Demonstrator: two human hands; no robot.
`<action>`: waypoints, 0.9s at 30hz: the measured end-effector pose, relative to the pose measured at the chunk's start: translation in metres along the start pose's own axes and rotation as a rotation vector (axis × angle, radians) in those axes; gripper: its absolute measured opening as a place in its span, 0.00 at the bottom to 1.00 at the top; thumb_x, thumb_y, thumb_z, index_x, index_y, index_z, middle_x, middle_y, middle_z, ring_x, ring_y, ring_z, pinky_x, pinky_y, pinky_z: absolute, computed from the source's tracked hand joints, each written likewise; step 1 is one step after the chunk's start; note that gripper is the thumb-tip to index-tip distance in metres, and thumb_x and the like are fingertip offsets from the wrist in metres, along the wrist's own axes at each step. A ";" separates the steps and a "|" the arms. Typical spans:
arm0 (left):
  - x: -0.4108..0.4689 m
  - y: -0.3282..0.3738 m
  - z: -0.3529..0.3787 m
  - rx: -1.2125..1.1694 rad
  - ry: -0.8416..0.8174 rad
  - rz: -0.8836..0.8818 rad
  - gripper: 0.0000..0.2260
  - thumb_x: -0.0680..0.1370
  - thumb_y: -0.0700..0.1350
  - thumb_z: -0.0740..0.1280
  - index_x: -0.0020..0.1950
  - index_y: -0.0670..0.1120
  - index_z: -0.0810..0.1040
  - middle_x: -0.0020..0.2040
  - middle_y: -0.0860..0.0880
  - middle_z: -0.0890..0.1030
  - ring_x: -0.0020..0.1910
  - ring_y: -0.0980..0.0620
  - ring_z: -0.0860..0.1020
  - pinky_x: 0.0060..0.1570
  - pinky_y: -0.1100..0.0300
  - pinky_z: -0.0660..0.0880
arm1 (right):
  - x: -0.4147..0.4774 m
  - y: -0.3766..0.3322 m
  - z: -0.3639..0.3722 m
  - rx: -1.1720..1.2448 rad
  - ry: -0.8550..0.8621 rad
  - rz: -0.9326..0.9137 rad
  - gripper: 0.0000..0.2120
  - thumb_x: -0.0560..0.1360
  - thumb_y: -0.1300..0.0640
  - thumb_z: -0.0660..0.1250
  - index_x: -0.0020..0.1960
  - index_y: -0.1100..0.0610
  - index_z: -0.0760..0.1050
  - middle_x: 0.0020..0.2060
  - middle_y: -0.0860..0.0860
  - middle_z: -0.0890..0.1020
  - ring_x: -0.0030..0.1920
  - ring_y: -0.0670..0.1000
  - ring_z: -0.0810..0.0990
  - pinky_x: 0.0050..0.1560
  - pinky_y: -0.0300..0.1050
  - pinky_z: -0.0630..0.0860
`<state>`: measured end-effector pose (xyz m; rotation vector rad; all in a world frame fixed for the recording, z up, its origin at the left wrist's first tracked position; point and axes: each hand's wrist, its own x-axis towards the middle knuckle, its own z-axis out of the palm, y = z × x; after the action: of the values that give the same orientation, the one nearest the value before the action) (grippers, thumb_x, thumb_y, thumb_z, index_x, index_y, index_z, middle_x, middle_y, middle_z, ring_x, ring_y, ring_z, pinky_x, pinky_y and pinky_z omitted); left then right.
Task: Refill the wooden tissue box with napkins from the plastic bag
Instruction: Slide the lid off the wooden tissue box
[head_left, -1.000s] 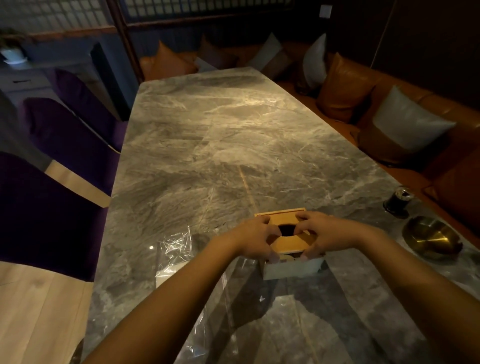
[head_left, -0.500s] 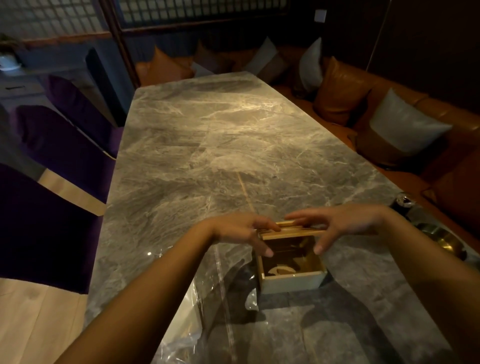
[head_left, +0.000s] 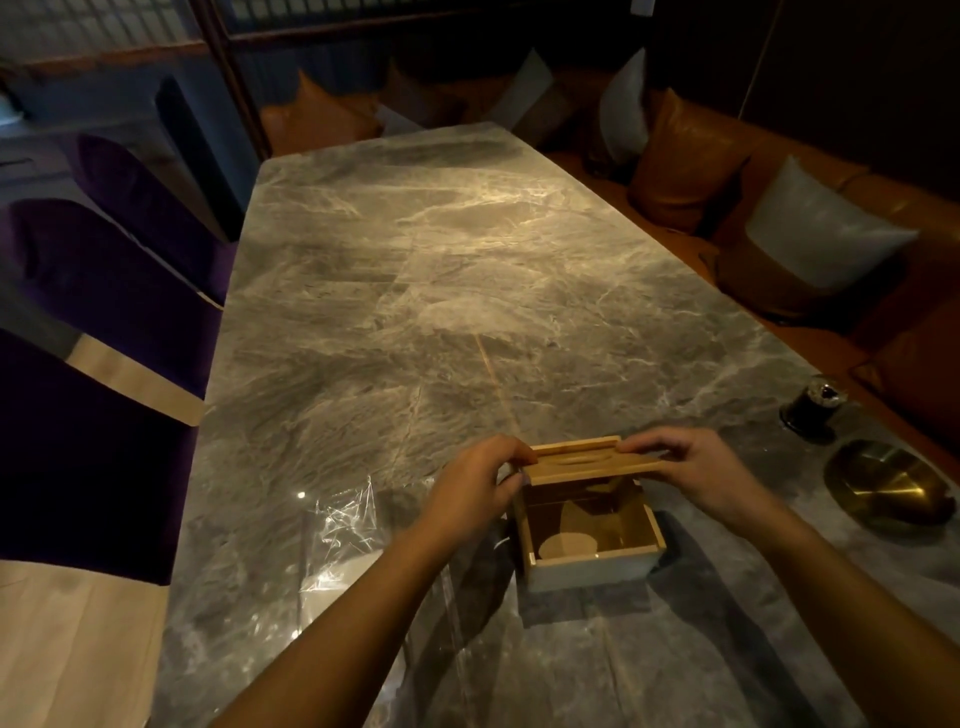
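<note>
Both hands, left hand (head_left: 470, 486) and right hand (head_left: 691, 470), are pinching the lid (head_left: 582, 460) ends above the seemingly empty wooden tissue box (head_left: 592, 566); plastic bag (head_left: 337, 530) is lying lower left, nearer the left

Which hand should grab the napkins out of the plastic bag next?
Probably the left hand. The plastic bag lies on the table just left of the wooden box, right beside that hand. The right hand sits on the far side and could keep holding the lid.
</note>
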<state>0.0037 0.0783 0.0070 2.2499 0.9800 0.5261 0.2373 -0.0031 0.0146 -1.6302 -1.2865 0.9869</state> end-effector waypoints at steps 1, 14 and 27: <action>0.002 0.000 0.000 0.005 0.001 0.001 0.09 0.76 0.42 0.65 0.55 0.48 0.78 0.54 0.50 0.80 0.55 0.54 0.76 0.56 0.55 0.74 | 0.001 0.001 0.000 0.013 0.011 -0.004 0.10 0.70 0.67 0.67 0.46 0.54 0.80 0.45 0.51 0.82 0.47 0.46 0.81 0.43 0.31 0.78; 0.017 0.003 -0.002 -0.254 0.036 -0.187 0.08 0.76 0.39 0.65 0.52 0.47 0.81 0.51 0.48 0.84 0.50 0.54 0.80 0.51 0.56 0.77 | 0.021 -0.006 0.015 0.042 0.077 -0.065 0.12 0.74 0.67 0.64 0.39 0.52 0.74 0.35 0.49 0.78 0.32 0.35 0.77 0.33 0.26 0.71; 0.033 0.010 -0.010 -0.541 -0.001 -0.471 0.09 0.75 0.36 0.67 0.37 0.47 0.77 0.34 0.50 0.79 0.31 0.57 0.76 0.33 0.66 0.72 | 0.034 -0.008 0.027 -0.016 0.164 0.057 0.09 0.76 0.59 0.63 0.37 0.54 0.72 0.32 0.51 0.75 0.33 0.48 0.73 0.33 0.40 0.68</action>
<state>0.0241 0.1015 0.0242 1.4837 1.1566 0.5009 0.2159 0.0351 0.0093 -1.7303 -1.1463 0.8587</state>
